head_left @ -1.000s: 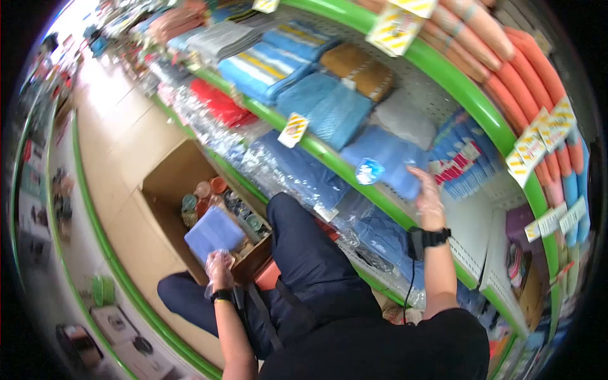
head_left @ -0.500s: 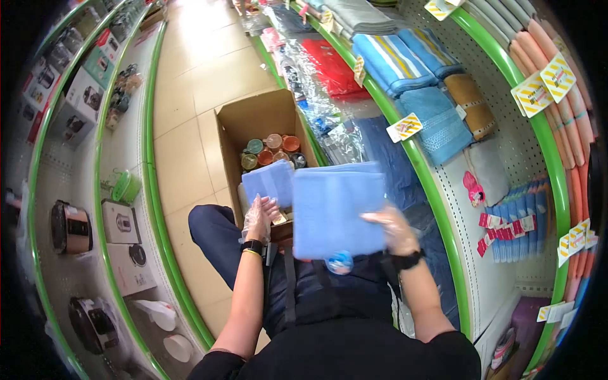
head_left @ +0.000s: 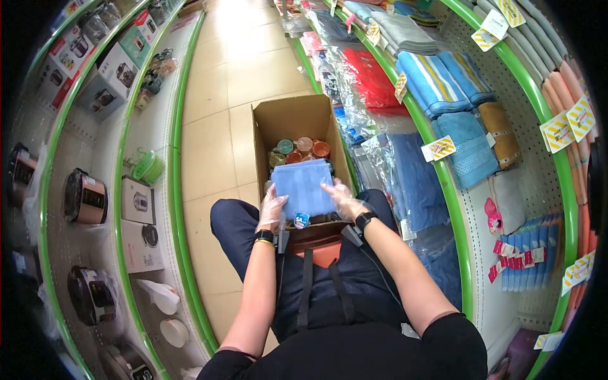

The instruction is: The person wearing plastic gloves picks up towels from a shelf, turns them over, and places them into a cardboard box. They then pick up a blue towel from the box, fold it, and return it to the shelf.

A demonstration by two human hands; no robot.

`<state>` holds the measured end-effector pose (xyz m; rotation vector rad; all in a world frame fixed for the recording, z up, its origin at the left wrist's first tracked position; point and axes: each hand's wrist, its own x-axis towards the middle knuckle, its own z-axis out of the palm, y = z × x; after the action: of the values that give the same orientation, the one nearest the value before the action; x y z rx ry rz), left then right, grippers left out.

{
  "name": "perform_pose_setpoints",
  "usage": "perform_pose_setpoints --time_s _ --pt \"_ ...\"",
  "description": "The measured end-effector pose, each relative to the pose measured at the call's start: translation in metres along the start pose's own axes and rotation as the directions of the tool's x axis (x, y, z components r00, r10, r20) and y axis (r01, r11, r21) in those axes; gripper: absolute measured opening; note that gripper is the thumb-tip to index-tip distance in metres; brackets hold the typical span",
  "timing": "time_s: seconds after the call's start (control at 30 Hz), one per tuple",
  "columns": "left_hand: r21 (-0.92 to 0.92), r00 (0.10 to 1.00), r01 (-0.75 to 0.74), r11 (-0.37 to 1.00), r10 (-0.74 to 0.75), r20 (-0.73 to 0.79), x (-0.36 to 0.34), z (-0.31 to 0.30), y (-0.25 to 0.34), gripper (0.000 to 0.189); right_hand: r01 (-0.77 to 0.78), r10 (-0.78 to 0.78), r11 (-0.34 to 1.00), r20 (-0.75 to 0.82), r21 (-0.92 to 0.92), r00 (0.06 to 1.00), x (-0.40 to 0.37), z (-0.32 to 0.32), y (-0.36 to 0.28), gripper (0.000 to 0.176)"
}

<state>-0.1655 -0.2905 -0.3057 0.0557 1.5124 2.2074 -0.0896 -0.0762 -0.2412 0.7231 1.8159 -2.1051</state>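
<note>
Folded light-blue towels (head_left: 304, 187), stacked together with a round-topped blue tag (head_left: 301, 220) at the near edge, lie level over the near part of an open cardboard box (head_left: 291, 120). My left hand (head_left: 272, 212), in a clear plastic glove, grips the stack's left edge. On the right edge, the gloved fingers of my right hand (head_left: 344, 200) are closed with the thumb on top. Beyond the towels, several cups or jars in orange, green and clear tones (head_left: 303, 146) stand in the box. The towels hide the box's near contents.
On the right, shelves carry folded towels (head_left: 434, 82) and price tags (head_left: 438, 149); plastic-wrapped clothing (head_left: 415, 190) lies below. The left shelves hold rice cookers (head_left: 85, 196), boxed appliances (head_left: 138, 199) and a green basket (head_left: 147, 167). A tiled floor (head_left: 212, 145) runs between them.
The towel in my right hand has moved left and down onto the one in my left hand, forming one stack. The view has shifted, so the surroundings appear farther right.
</note>
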Motion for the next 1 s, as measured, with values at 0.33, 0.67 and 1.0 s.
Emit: perform_pose_setpoints --time_s 0.33,0.67,1.0 --pt "0.398 0.923 0.22 0.891 -0.058 -0.38 -0.019 0.021 0.006 0.045 0.034 -0.082 0.926 -0.111 -0.376 0.991 -0.017 -0.01 0.04 0.055" --pt "-0.037 0.935 0.3 0.953 -0.286 0.209 -0.007 -0.005 -0.011 0.036 0.101 -0.124 0.972 -0.099 -0.21 0.987 -0.009 -0.019 0.044 0.051" --pt "-0.286 0.849 0.474 0.833 -0.347 0.399 -0.052 0.018 0.042 0.059 -0.167 -0.011 0.683 0.239 0.711 0.971 -0.098 -0.027 -0.013 0.054"
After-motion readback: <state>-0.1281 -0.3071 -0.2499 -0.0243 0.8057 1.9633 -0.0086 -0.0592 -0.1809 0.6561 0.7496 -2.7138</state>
